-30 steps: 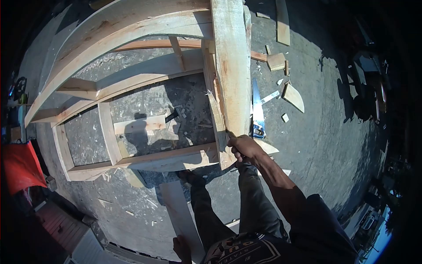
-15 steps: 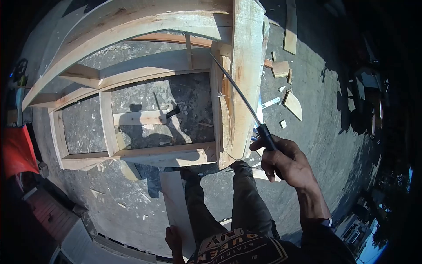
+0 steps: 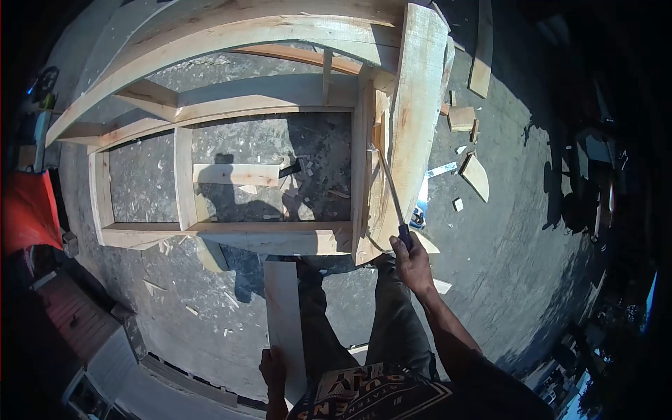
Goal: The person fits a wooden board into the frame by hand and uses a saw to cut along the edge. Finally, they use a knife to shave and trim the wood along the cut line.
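Observation:
My right hand [image 3: 414,264] is closed around the dark handle of a long thin metal tool [image 3: 393,189]. The tool's far end lies over the right end of a wooden frame [image 3: 280,238], close to a thick upright plank [image 3: 413,105]. Low in the view, my left hand [image 3: 274,365] grips the edge of a flat pale board [image 3: 283,308], which is beside my leg. The frame has curved upper rails and a crosspiece [image 3: 183,175].
Wood offcuts [image 3: 474,176] and a long plank [image 3: 481,56] lie on the ground to the right. Near them is a blue and silver object [image 3: 420,210]. A short board [image 3: 238,174] lies inside the frame. Something red [image 3: 31,213] is at far left.
My right hand has moved left and down, bringing the tool's end lower along the frame's right side. The frame appears shifted slightly right in view. My left hand still holds the board.

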Tool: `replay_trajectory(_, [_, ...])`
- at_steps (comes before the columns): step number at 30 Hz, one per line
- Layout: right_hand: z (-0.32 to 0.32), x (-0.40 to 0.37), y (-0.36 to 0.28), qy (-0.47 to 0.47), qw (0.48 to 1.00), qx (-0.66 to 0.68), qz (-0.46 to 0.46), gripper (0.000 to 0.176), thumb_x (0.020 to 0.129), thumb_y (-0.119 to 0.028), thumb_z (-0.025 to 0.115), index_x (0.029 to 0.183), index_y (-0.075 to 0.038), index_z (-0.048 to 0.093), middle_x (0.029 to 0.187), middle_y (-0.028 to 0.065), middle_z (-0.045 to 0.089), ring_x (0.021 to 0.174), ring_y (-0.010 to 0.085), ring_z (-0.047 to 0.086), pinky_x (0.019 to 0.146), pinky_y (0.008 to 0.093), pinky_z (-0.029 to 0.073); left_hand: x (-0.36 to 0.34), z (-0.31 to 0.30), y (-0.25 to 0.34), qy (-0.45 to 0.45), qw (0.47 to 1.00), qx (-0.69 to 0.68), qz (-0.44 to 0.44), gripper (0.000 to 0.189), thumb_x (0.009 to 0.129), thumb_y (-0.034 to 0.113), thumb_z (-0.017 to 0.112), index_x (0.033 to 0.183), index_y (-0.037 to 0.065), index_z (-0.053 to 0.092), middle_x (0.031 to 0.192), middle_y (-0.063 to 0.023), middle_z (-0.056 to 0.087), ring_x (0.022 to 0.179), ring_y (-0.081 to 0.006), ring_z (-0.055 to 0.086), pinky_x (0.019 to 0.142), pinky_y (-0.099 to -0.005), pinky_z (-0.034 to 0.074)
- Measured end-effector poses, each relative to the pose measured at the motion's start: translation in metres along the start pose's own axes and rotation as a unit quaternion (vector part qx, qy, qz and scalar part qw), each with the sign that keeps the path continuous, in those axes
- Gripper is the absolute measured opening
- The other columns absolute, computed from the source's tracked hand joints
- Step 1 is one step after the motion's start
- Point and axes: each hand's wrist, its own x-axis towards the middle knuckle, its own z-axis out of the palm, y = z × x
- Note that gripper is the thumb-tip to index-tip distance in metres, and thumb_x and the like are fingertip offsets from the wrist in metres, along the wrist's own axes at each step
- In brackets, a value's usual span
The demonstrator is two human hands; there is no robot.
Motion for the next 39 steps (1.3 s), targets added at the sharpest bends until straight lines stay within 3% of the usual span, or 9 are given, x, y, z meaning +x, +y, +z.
replay_trajectory(1, [0.036, -0.001, 0.113, 0.172, 0.882, -0.292, -0.327, 0.045, 0.095, -0.043, 0.055, 0.103, 0.001, 0.054, 0.069, 0.0068, 0.054, 0.063, 0.0155, 0.056, 0.062, 0.0308, 0.046, -0.006, 0.001, -0.006, -0.001, 1.000, -0.010, -0.006, 0.046, 0.097, 0.041, 0.043, 0.087, -0.002, 0.055, 0.082, -0.0298, 0.061, 0.084, -0.0518, 0.058, 0.070, -0.0545, 0.045])
replay_trajectory(3, [0.055, -0.014, 0.028, -0.045, 0.977, 0.065, 0.198, 0.038, 0.095, -0.037, 0.055, 0.102, 0.000, 0.052, 0.062, 0.0082, 0.054, 0.049, 0.0199, 0.056, 0.047, 0.0354, 0.047, 0.007, 0.017, 0.009, 0.002, 1.000, -0.026, -0.014, 0.046, 0.097, 0.041, 0.042, 0.086, -0.002, 0.054, 0.081, -0.0297, 0.060, 0.084, -0.0521, 0.057, 0.070, -0.0545, 0.044])
replay_trajectory(13, [-0.017, 0.003, 0.073, -0.265, 0.874, 0.311, 0.264, 0.013, 0.092, -0.021, 0.060, 0.088, -0.012, 0.052, 0.055, -0.0052, 0.033, 0.040, 0.0047, 0.032, 0.035, 0.0233, 0.027, 0.000, 0.008, -0.028, 0.003, 0.999, -0.036, -0.034, 0.048, 0.098, 0.041, 0.042, 0.088, -0.004, 0.055, 0.083, -0.0293, 0.062, 0.084, -0.0507, 0.059, 0.070, -0.0542, 0.045])
replay_trajectory(15, [-0.027, 0.018, 0.130, -0.455, 0.656, 0.550, 0.245, 0.011, 0.096, -0.020, 0.054, 0.089, -0.013, 0.051, 0.054, -0.0049, 0.034, 0.040, 0.0061, 0.034, 0.036, 0.0240, 0.028, -0.010, 0.000, -0.006, 0.016, 0.998, -0.017, -0.055, 0.049, 0.098, 0.042, 0.042, 0.087, -0.004, 0.055, 0.085, -0.0298, 0.062, 0.086, -0.0496, 0.060, 0.071, -0.0540, 0.045])
replay_trajectory(19, [0.073, -0.051, 0.045, -0.209, 0.696, 0.640, 0.251, 0.014, 0.096, -0.018, 0.054, 0.085, -0.013, 0.047, 0.053, -0.0036, 0.035, 0.037, 0.0108, 0.035, 0.035, 0.0264, 0.031, -0.021, -0.004, -0.007, 0.014, 0.996, -0.040, -0.082, 0.049, 0.098, 0.043, 0.042, 0.087, -0.003, 0.055, 0.085, -0.0303, 0.062, 0.086, -0.0500, 0.060, 0.072, -0.0542, 0.045])
replay_trajectory(23, [0.026, -0.009, -0.073, -0.101, 0.972, 0.213, 0.013, 0.016, 0.088, -0.015, 0.066, 0.087, -0.006, 0.053, 0.057, -0.0016, 0.044, 0.043, 0.0085, 0.044, 0.041, 0.0243, 0.036, -0.023, -0.005, 0.000, 0.029, 0.997, -0.035, -0.058, 0.049, 0.097, 0.043, 0.042, 0.088, -0.003, 0.055, 0.085, -0.0307, 0.062, 0.086, -0.0510, 0.059, 0.073, -0.0551, 0.045])
replay_trajectory(29, [-0.075, -0.010, -0.211, 0.037, 0.830, 0.306, -0.465, 0.019, 0.096, -0.017, 0.060, 0.099, 0.000, 0.054, 0.063, -0.0019, 0.049, 0.051, 0.0058, 0.042, 0.047, 0.0208, 0.032, -0.015, -0.001, -0.009, 0.012, 0.998, -0.028, -0.046, 0.047, 0.097, 0.042, 0.043, 0.088, -0.002, 0.056, 0.084, -0.0301, 0.062, 0.085, -0.0513, 0.059, 0.071, -0.0544, 0.046])
replay_trajectory(33, [0.021, -0.007, 0.076, -0.091, 0.973, -0.198, 0.081, 0.039, 0.085, -0.021, 0.063, 0.118, -0.001, 0.056, 0.091, 0.0142, 0.065, 0.076, 0.0247, 0.067, 0.069, 0.0340, 0.051, -0.012, -0.006, -0.004, 0.005, 0.999, -0.032, -0.037, 0.047, 0.097, 0.042, 0.043, 0.087, -0.002, 0.056, 0.082, -0.0296, 0.062, 0.085, -0.0515, 0.059, 0.070, -0.0550, 0.046])
replay_trajectory(39, [0.027, -0.044, -0.002, -0.066, 0.993, -0.093, -0.023, 0.032, 0.086, -0.027, 0.064, 0.092, 0.003, 0.057, 0.071, 0.0210, 0.062, 0.070, 0.0346, 0.065, 0.067, 0.0428, 0.049, -0.005, -0.003, -0.019, 0.050, 0.997, -0.046, -0.021, 0.048, 0.097, 0.042, 0.042, 0.086, -0.003, 0.054, 0.079, -0.0299, 0.060, 0.080, -0.0530, 0.057, 0.067, -0.0550, 0.044])
